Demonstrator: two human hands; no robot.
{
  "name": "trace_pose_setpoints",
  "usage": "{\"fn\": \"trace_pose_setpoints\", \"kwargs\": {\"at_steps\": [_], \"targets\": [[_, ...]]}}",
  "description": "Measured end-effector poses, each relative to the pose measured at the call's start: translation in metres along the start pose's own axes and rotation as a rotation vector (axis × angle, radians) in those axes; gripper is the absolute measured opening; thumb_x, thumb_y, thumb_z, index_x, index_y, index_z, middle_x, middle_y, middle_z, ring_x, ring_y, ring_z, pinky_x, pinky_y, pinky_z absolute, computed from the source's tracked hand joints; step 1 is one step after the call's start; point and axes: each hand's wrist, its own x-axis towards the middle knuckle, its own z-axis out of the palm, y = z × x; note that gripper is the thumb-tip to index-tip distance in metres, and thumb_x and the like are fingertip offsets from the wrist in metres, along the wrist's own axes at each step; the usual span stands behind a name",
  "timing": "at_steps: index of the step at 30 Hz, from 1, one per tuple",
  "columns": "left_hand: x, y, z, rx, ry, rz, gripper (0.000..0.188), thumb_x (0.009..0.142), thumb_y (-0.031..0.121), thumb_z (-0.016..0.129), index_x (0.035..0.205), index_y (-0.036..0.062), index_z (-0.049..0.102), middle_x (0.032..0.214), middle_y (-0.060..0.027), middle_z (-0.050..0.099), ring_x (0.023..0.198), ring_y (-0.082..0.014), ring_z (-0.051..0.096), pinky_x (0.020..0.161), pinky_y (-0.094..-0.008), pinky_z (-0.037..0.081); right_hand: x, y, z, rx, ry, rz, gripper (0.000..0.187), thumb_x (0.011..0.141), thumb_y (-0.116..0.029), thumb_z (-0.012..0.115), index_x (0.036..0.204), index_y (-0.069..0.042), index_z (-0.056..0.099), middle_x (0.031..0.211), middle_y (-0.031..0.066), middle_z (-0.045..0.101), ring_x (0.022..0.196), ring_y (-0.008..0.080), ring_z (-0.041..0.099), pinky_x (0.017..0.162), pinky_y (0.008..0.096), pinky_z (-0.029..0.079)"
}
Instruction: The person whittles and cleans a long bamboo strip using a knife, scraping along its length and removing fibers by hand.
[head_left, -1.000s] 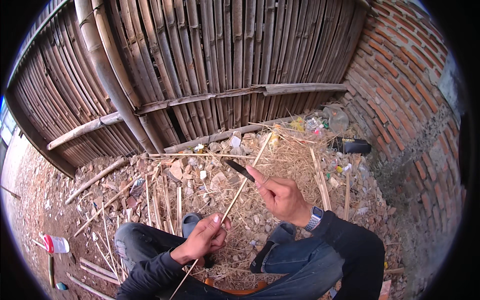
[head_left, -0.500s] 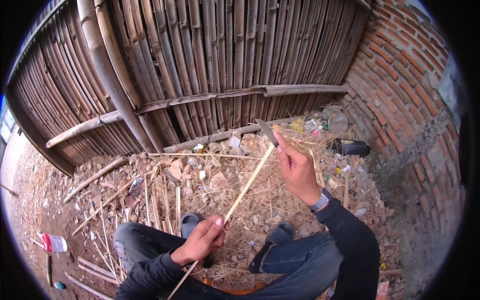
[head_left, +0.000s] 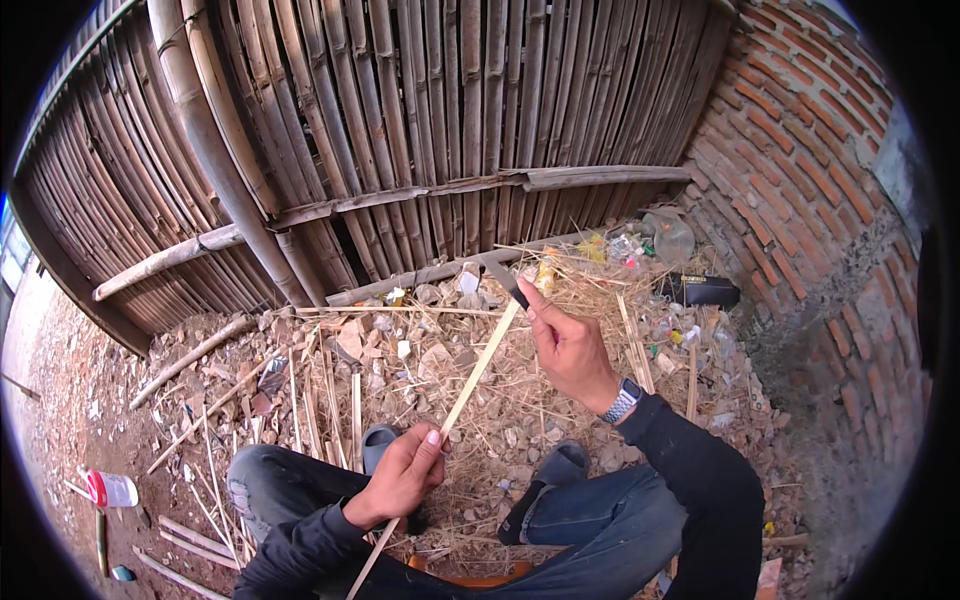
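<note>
My left hand is closed round a long, thin, pale bamboo strip, near my left knee. The strip slants up and away from that fist toward the right, and its tail comes out below the hand toward my lap. My right hand grips a knife, index finger and thumb forward. The dark blade points up and left, at the strip's far end. Its handle is hidden inside my fingers, and I cannot tell whether the edge bites into the strip.
Stones, straw and bamboo slivers cover the ground. Ahead stands a bamboo slat wall; to the right, a brick wall. A black case lies by the corner. A red-and-white tub sits at the left.
My right hand has moved left and slightly nearer, taking the knife with it. The strip's far end has swung left too. My left hand has barely moved.
</note>
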Motion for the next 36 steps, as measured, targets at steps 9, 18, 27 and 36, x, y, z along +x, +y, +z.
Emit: {"fn": "trace_pose_setpoints", "kwargs": {"at_steps": [9,18,27,36], "targets": [[0.009,0.005,-0.003,-0.250,-0.020,-0.082,0.042,0.118,0.040,0.029,0.112,0.0062,0.054,0.056,0.0028,0.034,0.044,-0.0086,0.027,0.043,-0.0256,0.024,-0.039,-0.036,0.027,0.376,-0.236,0.029,0.052,0.101,-0.018,0.069,0.151,-0.008,0.059,0.068,0.0085,0.068,0.056,0.0157,0.065,0.055,0.0340,0.050],[0.003,0.003,-0.001,-0.190,-0.189,-0.066,0.037,0.118,0.038,0.034,0.126,0.0069,0.051,0.068,0.0003,0.049,0.051,-0.0073,0.039,0.050,-0.0218,0.035,0.003,-0.022,0.000,0.336,-0.090,0.187,0.053,0.094,-0.015,0.078,0.143,-0.001,0.064,0.100,0.0156,0.079,0.088,0.0099,0.071,0.077,0.0293,0.057],[0.000,0.005,-0.027,-0.032,-0.281,-0.254,0.035,0.117,0.033,0.040,0.132,0.0036,0.053,0.078,0.0011,0.056,0.059,-0.0049,0.049,0.056,-0.0208,0.042,0.022,0.090,-0.061,0.306,0.430,0.240,0.054,0.096,-0.001,0.071,0.149,0.002,0.058,0.128,0.0098,0.073,0.102,0.0073,0.065,0.088,0.0252,0.054],[0.004,0.010,-0.017,-0.117,-0.133,-0.262,0.039,0.117,0.029,0.043,0.140,0.0018,0.057,0.066,0.0056,0.041,0.055,-0.0051,0.034,0.051,-0.0228,0.029,0.007,0.081,-0.090,0.035,0.468,0.207,0.040,0.100,-0.011,0.071,0.138,0.000,0.068,0.116,0.0160,0.079,0.092,0.0074,0.067,0.082,0.0255,0.054]]}}
